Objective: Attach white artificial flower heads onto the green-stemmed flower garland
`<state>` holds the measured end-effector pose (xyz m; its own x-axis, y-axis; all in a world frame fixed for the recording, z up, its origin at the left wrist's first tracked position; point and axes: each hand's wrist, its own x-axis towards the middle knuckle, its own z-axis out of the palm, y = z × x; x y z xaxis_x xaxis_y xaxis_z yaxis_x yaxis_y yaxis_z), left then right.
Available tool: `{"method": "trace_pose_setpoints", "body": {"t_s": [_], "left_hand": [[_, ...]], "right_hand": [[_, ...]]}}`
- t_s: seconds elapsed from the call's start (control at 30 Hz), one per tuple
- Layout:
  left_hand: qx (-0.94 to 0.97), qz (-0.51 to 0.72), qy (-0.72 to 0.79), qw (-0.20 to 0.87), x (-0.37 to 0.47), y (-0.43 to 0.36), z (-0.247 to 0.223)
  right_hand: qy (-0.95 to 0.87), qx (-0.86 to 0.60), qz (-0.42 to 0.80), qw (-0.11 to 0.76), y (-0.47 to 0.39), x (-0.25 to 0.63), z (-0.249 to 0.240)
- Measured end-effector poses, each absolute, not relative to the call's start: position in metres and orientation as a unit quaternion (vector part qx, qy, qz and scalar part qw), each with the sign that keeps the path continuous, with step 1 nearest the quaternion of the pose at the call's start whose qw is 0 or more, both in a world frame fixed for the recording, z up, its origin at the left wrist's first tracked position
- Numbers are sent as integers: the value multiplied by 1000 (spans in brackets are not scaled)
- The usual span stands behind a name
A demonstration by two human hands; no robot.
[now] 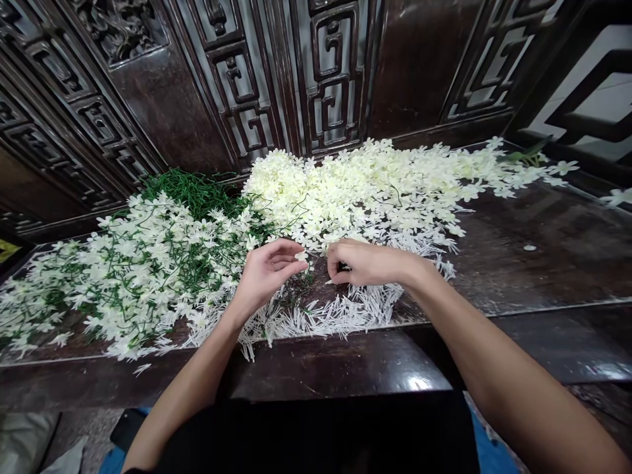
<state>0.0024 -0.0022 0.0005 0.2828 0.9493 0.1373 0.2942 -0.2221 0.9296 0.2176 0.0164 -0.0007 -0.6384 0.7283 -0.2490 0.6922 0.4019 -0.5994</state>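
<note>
Blossom [301,257] sits lightly pinched in the left hand [266,268], at nine o'clock from the curled right hand [364,262], contents unclear.

"What surfaces am I seeing on my feed?"
"I read the table [553,263] as glossy wood, the back panels [160,102] as polished wood."
"And the cream blossoms [340,191]?"
"Matt, cloth-like to me; the green stems [182,192] look like plastic."

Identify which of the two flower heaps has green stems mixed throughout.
The left heap: green stems run all through it, while the right heap is almost wholly pale cream.
</note>
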Motion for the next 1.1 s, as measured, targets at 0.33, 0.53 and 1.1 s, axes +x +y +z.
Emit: {"method": "trace_pose_setpoints", "body": {"t_s": [0.33, 0.53, 1.1], "left_hand": [[698, 378, 427, 432, 2, -3, -1], [682, 382, 406, 473, 4, -5, 5], [678, 412, 436, 425, 4, -4, 7]], "right_hand": [[-797, -403, 385, 231, 7, 204, 16], [-779, -417, 386, 265, 5, 200, 13], [-730, -403, 407, 373, 2, 194, 13]]}}
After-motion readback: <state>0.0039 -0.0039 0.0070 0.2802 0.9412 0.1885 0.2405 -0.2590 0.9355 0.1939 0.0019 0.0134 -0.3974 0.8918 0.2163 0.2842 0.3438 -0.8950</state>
